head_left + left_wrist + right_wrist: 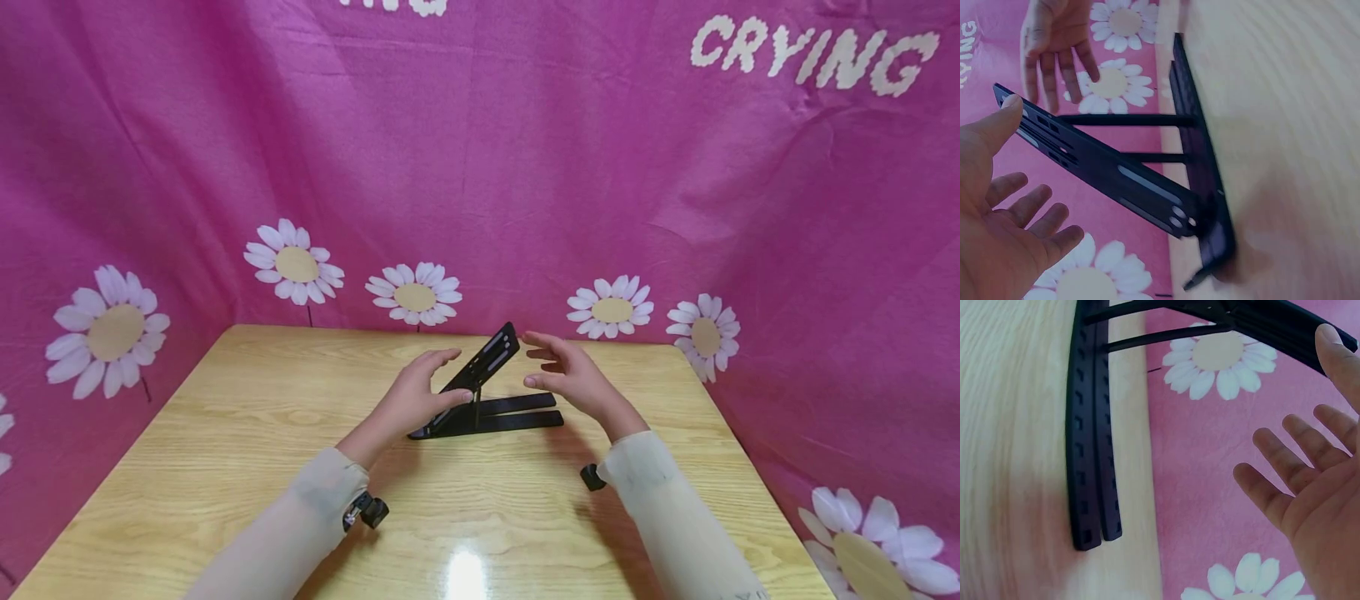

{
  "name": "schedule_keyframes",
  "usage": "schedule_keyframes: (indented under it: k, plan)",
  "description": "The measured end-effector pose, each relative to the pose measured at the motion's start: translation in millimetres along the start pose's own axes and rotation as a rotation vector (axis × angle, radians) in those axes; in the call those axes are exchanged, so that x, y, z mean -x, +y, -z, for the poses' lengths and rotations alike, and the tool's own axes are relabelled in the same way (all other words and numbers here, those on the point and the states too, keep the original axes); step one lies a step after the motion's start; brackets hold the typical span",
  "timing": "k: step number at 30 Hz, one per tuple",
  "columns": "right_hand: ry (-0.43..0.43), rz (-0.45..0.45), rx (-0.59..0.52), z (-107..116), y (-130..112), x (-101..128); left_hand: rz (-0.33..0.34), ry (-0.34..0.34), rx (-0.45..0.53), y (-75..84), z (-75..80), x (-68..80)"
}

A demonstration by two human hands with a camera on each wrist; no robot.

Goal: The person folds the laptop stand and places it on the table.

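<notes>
Head view: my left hand (416,400) sits just left of the black folding stand (487,387), fingers loosely spread and nothing gripped. Its palm faces the stand's raised arm, and its lower edge is close against the stand's near end; contact there I cannot tell. The stand rests on the wooden table (225,433), its base rails flat, its slotted upper arm tilted up toward the back, held by thin struts. My right hand (566,375) hovers just right of the raised arm's tip, fingers extended and apart, holding nothing. Pink daisy cloth (480,167) hangs behind the stand and wraps both sides.

Left wrist view: my thumb tip (1010,106) meets the upper end of the tilted arm (1104,162); the other fingers stay relaxed.

Right wrist view: the notched base rails (1092,444) lie on the table, my open palm (1316,506) clear of them.
</notes>
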State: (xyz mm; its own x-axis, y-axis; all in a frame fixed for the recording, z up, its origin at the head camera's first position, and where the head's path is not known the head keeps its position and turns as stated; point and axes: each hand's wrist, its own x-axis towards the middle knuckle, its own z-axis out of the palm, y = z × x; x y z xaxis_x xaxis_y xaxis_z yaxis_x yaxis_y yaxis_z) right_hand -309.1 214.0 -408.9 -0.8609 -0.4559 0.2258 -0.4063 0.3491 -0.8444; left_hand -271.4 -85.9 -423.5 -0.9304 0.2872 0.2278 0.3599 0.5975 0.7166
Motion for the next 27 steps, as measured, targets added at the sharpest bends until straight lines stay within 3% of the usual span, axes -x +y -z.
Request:
schedule_keyframes:
  k: [7, 18, 27]
  plan:
    - [0.004, -0.006, 0.022, -1, 14, 9, -0.058, 0.023, 0.0, 18.0, -3.8, -13.3]
    - [-0.002, -0.056, 0.084, 1, 29, 20, -0.045, 0.009, 0.03, 44.6, -8.7, -35.2]
    - [-0.034, -0.118, 0.151, 3, 42, 26, -0.01, -0.003, 0.025, 55.5, -14.5, -47.5]
